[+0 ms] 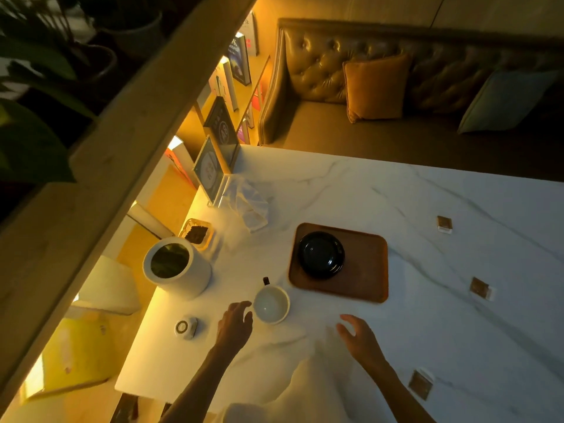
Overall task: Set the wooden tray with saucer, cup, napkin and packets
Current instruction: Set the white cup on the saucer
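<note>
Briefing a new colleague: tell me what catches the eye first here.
The wooden tray lies mid-way along the white marble table, a dark saucer on it. Just in front, the open left hand hovers beside a white cup standing off the tray.

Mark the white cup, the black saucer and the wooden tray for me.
White round ceramic cup (pixel 271 304): head view, inside of its bowl.
Black round glossy saucer (pixel 321 254): head view, its centre.
Brown rectangular wooden tray (pixel 364 279): head view, bare floor right of the saucer.
</note>
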Motion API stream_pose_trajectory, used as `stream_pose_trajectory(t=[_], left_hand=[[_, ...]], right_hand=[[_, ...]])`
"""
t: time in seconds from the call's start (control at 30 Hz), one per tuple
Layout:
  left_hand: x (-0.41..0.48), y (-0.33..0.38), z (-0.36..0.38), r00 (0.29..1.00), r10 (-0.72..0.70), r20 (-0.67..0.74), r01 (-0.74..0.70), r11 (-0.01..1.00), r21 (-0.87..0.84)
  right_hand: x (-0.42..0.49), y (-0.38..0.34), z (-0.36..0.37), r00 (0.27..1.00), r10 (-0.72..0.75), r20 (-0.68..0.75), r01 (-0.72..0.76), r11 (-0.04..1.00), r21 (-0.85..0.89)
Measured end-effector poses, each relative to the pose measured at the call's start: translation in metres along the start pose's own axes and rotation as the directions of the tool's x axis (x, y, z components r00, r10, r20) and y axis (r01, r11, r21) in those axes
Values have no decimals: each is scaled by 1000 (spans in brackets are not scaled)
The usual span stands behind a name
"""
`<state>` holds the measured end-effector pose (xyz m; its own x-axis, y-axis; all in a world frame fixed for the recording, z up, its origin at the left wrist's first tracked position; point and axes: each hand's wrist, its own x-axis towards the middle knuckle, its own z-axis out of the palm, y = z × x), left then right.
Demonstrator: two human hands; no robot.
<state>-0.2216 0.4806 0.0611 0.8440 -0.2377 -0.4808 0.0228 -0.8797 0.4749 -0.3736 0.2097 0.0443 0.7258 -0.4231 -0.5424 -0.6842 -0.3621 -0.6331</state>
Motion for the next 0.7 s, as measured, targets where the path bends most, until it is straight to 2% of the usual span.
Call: stream_pose_trajectory(t=[0.1, 0.23, 0.5, 0.7], left_hand=[[-23, -17, 7, 999, -30, 40, 31, 1000, -1], [-40, -35, 8, 995, -52, 79, 55, 998, -28], [-28, -54, -13, 992, -52, 117, 64, 993, -99], [3, -40, -18, 991, -36, 132, 56, 987, -151]], right_hand=[[-15, 4, 5, 997, -66, -36, 62, 992, -111], [-23, 5, 15, 996, -83, -11, 80, 984, -162], [0, -46, 33, 994, -68, 84, 74, 995, -63], [25, -94, 49, 985, -47, 164, 50, 999, -19]])
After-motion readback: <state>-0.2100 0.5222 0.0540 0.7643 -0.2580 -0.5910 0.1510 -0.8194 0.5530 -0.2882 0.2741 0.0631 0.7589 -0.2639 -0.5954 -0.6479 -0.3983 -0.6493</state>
